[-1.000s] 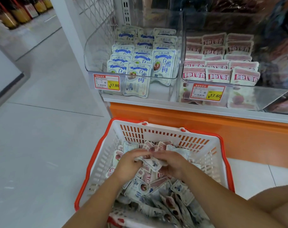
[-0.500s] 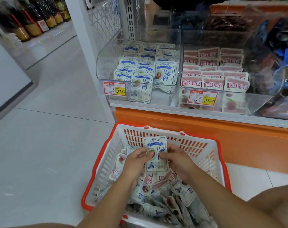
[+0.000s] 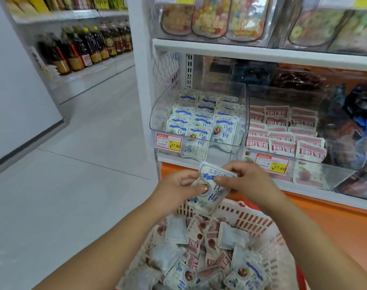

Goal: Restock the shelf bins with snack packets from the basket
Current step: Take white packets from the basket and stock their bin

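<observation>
Both hands hold one white and blue snack packet [image 3: 212,193] in the air above the basket. My left hand [image 3: 178,188] pinches its left side and my right hand [image 3: 249,181] grips its upper right edge. Below them the white basket [image 3: 253,220] with a red rim is full of mixed blue and pink packets [image 3: 201,248]. On the lowest shelf, a clear bin [image 3: 157,116] at the left holds matching blue packets. The clear bin [image 3: 329,174] to its right holds pink packets.
Price tags [image 3: 168,141] hang on both bin fronts. An orange shelf base [image 3: 333,225] runs below the bins. A shelf above carries clear bags of dried fruit [image 3: 212,19]. Bottles [image 3: 82,49] line a shelf across the grey tiled aisle at the left.
Both hands dug a blue packet out of the basket and lifted it to the height of the bins. The view tilted up, so more shelving shows.
</observation>
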### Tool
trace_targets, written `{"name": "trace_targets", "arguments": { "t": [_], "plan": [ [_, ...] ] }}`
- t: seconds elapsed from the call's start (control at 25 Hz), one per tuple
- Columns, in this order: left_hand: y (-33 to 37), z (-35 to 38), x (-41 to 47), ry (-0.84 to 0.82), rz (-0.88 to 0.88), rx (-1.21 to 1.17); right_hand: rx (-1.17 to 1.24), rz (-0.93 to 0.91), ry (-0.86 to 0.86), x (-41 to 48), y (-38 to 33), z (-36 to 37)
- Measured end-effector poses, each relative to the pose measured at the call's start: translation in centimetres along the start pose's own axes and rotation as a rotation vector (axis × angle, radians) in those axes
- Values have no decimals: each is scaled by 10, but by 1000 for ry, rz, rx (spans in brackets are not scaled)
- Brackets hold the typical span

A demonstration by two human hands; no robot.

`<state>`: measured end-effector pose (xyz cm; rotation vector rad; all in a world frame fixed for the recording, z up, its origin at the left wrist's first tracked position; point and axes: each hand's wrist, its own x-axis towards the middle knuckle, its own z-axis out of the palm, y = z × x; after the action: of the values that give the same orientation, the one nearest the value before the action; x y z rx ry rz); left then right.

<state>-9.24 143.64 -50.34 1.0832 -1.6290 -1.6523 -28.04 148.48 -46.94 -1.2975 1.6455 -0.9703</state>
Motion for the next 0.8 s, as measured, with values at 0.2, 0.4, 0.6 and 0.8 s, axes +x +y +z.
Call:
{"name": "trace_targets", "arguments": {
  "t": [0.2,0.4,0.6,0.8],
  "plan": [
    [53,-56,19,403,264,448,-147,-299,322,36,-96,-50],
    [36,-94,39,555,293,915,-919,-276,301,113,-124,-57],
    [30,-104,58,506,332,1029,-1451,-2,-122,181,-96,-42],
    [19,-111,63,510,394,1047,-1711,-56,-109,208,-73,-43]
  ]
}}
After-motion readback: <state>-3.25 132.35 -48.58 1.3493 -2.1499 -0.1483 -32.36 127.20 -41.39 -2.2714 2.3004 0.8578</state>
